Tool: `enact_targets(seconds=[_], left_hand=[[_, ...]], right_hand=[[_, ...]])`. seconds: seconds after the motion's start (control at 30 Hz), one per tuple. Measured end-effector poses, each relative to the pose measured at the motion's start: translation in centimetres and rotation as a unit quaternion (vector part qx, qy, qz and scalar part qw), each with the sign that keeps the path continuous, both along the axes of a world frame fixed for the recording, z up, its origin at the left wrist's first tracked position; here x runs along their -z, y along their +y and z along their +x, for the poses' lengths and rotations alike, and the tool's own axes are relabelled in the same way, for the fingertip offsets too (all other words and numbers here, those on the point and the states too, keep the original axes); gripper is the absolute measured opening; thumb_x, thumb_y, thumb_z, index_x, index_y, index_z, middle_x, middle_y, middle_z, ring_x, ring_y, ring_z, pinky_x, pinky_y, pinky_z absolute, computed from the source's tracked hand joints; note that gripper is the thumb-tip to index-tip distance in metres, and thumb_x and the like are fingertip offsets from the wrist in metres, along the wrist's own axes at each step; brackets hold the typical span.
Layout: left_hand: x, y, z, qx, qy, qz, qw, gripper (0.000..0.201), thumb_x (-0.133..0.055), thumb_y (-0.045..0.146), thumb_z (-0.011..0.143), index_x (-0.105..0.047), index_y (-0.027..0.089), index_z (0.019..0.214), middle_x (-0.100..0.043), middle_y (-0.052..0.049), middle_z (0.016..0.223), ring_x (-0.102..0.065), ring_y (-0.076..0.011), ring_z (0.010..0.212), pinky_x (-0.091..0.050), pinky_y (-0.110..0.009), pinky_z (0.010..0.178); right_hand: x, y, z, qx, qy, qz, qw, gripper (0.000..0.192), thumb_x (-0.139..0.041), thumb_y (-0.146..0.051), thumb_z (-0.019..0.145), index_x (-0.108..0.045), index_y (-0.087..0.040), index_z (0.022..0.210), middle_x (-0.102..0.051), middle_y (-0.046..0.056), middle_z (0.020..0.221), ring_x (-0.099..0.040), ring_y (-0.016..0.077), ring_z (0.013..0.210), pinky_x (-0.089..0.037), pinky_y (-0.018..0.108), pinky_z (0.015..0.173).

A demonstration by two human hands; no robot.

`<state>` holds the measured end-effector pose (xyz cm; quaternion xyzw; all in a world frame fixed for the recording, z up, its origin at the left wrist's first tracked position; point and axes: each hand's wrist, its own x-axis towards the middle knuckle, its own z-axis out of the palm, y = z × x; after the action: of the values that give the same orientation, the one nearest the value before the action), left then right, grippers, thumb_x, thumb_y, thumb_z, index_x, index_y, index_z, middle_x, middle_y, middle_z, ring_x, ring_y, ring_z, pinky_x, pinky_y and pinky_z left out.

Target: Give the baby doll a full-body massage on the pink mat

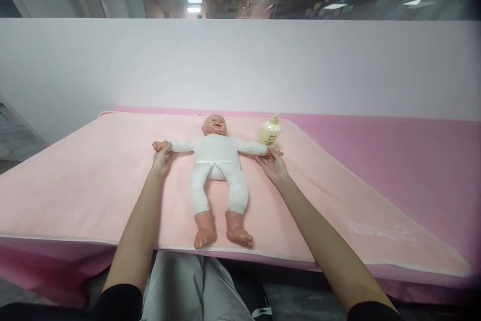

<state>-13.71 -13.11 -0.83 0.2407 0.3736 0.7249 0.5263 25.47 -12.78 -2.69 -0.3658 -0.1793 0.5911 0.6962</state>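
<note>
A baby doll (217,153) with a white cloth body lies on its back on a pale pink towel (93,186), its head away from me and its feet toward the near edge. Both doll arms are stretched out sideways. My left hand (162,157) grips the doll's hand and wrist on the left side. On the right side, my right hand (275,165) holds the doll's other hand, thumb on top, with some fingers beneath it. Just beyond my right hand stands a pale yellow pump bottle (270,131) with dark print.
Beneath the towel is a pink table cover (413,161), hanging over the front edge. A white partition (240,65) rises behind the table, with dark glass above it. My legs in grey trousers (188,286) are close to the near edge.
</note>
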Motion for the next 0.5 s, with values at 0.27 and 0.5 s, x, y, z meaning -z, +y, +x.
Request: enact_targets(seconds=[0.27,0.5], left_hand=[[0.8,-1.1,-1.2,-0.048,0.281,-0.005,0.959,0.064,-0.083,0.023,0.061,-0.055,0.022,0.118,-0.064,-0.003,0.091,-0.062,-0.0098,0.06,-0.053,-0.022,0.05],[0.2,-1.8,-0.4,-0.087,0.243,-0.031,0.966,0.03,-0.079,0.02,0.066,-0.056,0.017,0.086,-0.062,-0.002,0.077,-0.057,-0.0086,0.054,-0.05,-0.021,0.048]], right_hand=[[0.7,0.1,0.9,0.082,-0.265,0.02,0.961,0.025,-0.073,-0.027,0.064,-0.051,-0.019,0.074,-0.053,-0.007,0.047,-0.047,0.0108,0.033,-0.037,0.02,0.025],[0.9,-0.1,0.9,0.079,-0.278,0.033,0.957,0.03,-0.073,-0.027,0.055,-0.049,-0.021,0.072,-0.053,-0.008,0.044,-0.049,0.014,0.03,-0.04,0.024,0.024]])
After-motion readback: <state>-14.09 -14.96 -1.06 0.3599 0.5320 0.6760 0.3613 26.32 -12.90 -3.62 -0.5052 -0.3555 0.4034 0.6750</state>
